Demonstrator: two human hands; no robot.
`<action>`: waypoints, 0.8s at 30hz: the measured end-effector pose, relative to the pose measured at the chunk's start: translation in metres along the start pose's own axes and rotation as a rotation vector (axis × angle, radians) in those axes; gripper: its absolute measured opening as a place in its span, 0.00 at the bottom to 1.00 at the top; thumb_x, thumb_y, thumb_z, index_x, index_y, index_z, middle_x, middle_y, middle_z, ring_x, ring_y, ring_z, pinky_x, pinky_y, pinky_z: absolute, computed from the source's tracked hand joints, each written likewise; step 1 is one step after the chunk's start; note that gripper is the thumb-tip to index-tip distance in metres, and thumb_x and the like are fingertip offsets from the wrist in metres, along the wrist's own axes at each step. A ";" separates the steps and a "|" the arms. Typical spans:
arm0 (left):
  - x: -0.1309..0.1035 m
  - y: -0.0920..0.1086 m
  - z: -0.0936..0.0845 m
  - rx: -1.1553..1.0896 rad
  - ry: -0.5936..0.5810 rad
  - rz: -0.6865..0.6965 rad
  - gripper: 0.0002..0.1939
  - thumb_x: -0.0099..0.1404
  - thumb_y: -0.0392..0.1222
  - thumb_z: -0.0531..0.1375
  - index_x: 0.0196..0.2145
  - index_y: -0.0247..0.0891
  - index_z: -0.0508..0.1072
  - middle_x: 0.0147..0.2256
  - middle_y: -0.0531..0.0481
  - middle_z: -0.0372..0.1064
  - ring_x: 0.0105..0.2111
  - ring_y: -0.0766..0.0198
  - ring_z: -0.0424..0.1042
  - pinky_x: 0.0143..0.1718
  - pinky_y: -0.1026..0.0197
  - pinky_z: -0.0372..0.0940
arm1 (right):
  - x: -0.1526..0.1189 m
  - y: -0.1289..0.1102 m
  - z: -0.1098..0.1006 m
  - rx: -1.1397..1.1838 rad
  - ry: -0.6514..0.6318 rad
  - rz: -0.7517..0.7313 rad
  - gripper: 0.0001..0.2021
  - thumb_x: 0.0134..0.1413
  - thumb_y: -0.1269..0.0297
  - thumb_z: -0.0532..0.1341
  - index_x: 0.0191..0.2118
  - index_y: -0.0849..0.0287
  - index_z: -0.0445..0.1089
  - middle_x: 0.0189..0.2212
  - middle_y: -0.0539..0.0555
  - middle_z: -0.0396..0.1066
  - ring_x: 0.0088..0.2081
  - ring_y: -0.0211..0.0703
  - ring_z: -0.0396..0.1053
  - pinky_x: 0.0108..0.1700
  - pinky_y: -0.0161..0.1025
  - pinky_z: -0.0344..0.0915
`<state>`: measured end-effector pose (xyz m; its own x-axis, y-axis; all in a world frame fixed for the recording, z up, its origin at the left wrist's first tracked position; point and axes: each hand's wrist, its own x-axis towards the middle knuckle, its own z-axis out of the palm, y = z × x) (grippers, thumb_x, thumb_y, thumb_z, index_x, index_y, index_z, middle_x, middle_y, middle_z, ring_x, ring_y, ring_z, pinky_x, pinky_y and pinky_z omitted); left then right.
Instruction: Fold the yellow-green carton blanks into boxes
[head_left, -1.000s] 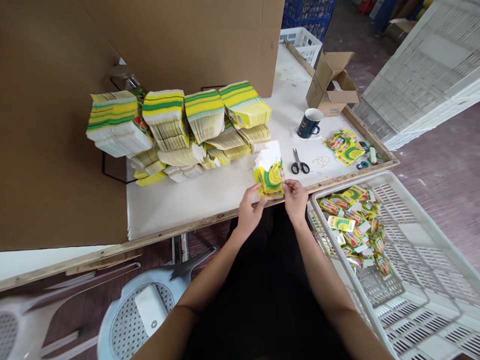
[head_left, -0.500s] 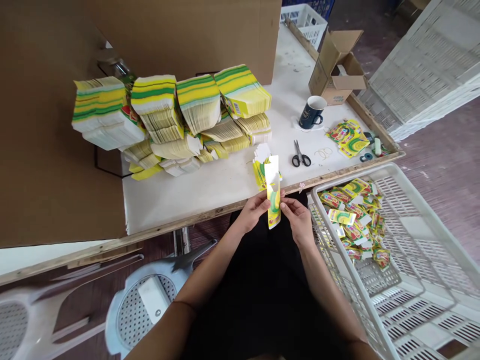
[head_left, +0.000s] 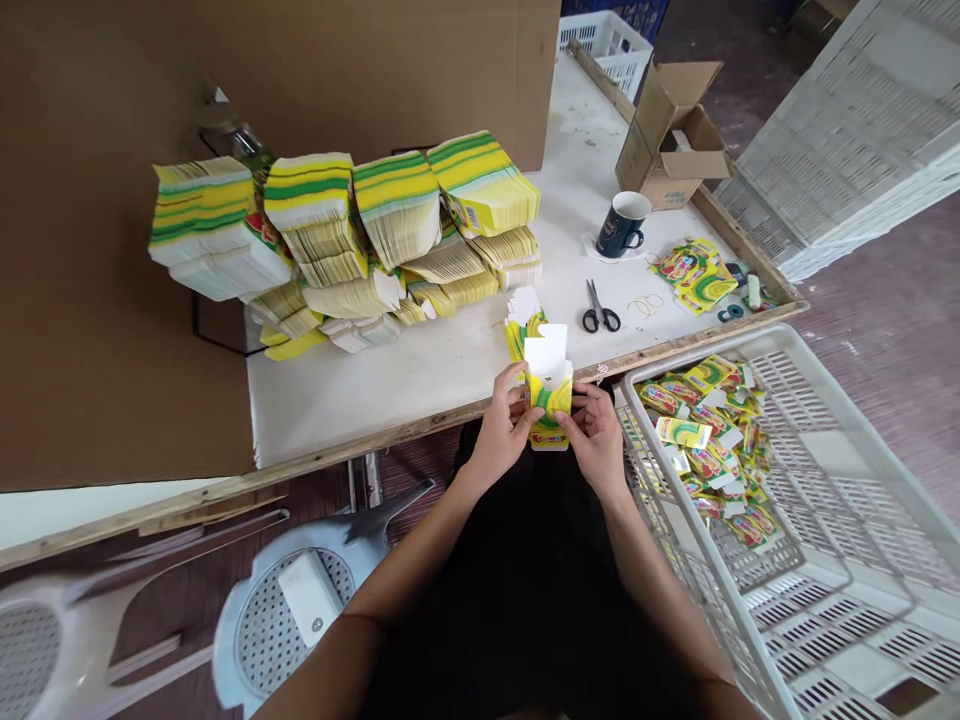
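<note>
Between my two hands is a small yellow-and-green carton [head_left: 550, 393], its white flaps standing up at the far end. My left hand [head_left: 504, 420] grips its left side, thumb on the front face. On the right side my right hand [head_left: 594, 428] pinches the carton, its thumb also on the front. Just beyond it on the table lies a small pile of flat cartons [head_left: 523, 318], partly covered by the raised flap. Large stacks of flat cartons [head_left: 397, 205] stand farther back to the left.
Black scissors [head_left: 601, 308], a dark mug [head_left: 624, 225], rubber bands [head_left: 645, 305] and loose cartons [head_left: 697, 275] lie on the table [head_left: 360, 395]. At my right stands a white crate [head_left: 825, 450] with many folded cartons inside. A pale stool [head_left: 247, 620] is at lower left.
The carton has turned from a narrow side view to its wide face and looks opened out. Both hands have shifted around it, thumbs now on its front.
</note>
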<state>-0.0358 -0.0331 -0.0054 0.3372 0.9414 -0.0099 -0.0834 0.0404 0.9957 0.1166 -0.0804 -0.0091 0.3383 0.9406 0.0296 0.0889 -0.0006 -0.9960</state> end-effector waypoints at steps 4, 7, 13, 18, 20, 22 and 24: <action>-0.003 0.008 -0.006 -0.077 -0.155 -0.037 0.35 0.64 0.51 0.68 0.63 0.41 0.60 0.49 0.41 0.76 0.47 0.53 0.78 0.48 0.55 0.71 | 0.004 -0.012 -0.013 -0.008 -0.123 -0.049 0.24 0.58 0.55 0.67 0.59 0.50 0.66 0.42 0.52 0.73 0.28 0.38 0.65 0.31 0.38 0.66; -0.005 0.009 -0.009 -0.146 -0.205 -0.103 0.29 0.59 0.50 0.71 0.53 0.40 0.66 0.43 0.44 0.78 0.40 0.56 0.79 0.41 0.59 0.71 | 0.005 -0.016 -0.020 0.049 -0.216 -0.008 0.17 0.59 0.52 0.66 0.51 0.52 0.70 0.33 0.50 0.72 0.30 0.40 0.67 0.31 0.38 0.65; -0.012 0.009 -0.008 -0.247 -0.290 -0.233 0.27 0.56 0.49 0.73 0.46 0.40 0.64 0.38 0.48 0.77 0.29 0.65 0.76 0.31 0.64 0.69 | 0.004 -0.020 -0.026 0.079 -0.239 0.077 0.17 0.60 0.45 0.64 0.36 0.55 0.70 0.25 0.48 0.65 0.24 0.37 0.60 0.25 0.35 0.57; -0.013 0.012 -0.010 -0.310 -0.331 -0.292 0.45 0.58 0.47 0.72 0.65 0.47 0.53 0.42 0.46 0.78 0.34 0.60 0.79 0.34 0.62 0.71 | 0.002 -0.019 -0.026 0.036 -0.210 0.021 0.19 0.62 0.46 0.63 0.30 0.56 0.71 0.25 0.48 0.64 0.24 0.36 0.59 0.26 0.36 0.57; -0.012 0.011 -0.011 -0.311 -0.373 -0.319 0.48 0.59 0.48 0.72 0.68 0.48 0.50 0.43 0.44 0.78 0.36 0.57 0.80 0.36 0.59 0.72 | 0.002 -0.017 -0.024 0.008 -0.191 -0.030 0.17 0.63 0.47 0.62 0.31 0.56 0.72 0.27 0.50 0.67 0.28 0.39 0.64 0.30 0.36 0.62; -0.011 0.010 -0.012 -0.282 -0.383 -0.315 0.44 0.59 0.49 0.72 0.66 0.44 0.57 0.43 0.42 0.78 0.37 0.56 0.80 0.37 0.59 0.73 | 0.002 -0.016 -0.023 0.005 -0.115 -0.075 0.14 0.61 0.48 0.64 0.37 0.54 0.73 0.32 0.52 0.71 0.34 0.42 0.68 0.36 0.38 0.67; -0.009 0.008 -0.011 -0.234 -0.341 -0.272 0.36 0.59 0.50 0.71 0.61 0.41 0.64 0.45 0.41 0.78 0.37 0.57 0.80 0.36 0.60 0.72 | 0.003 -0.017 -0.023 0.018 -0.025 -0.097 0.18 0.59 0.46 0.66 0.47 0.53 0.72 0.38 0.53 0.73 0.37 0.44 0.70 0.39 0.40 0.69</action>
<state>-0.0495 -0.0381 0.0021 0.6607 0.7244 -0.1967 -0.1452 0.3805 0.9133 0.1379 -0.0854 0.0094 0.3051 0.9442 0.1241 0.1030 0.0968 -0.9900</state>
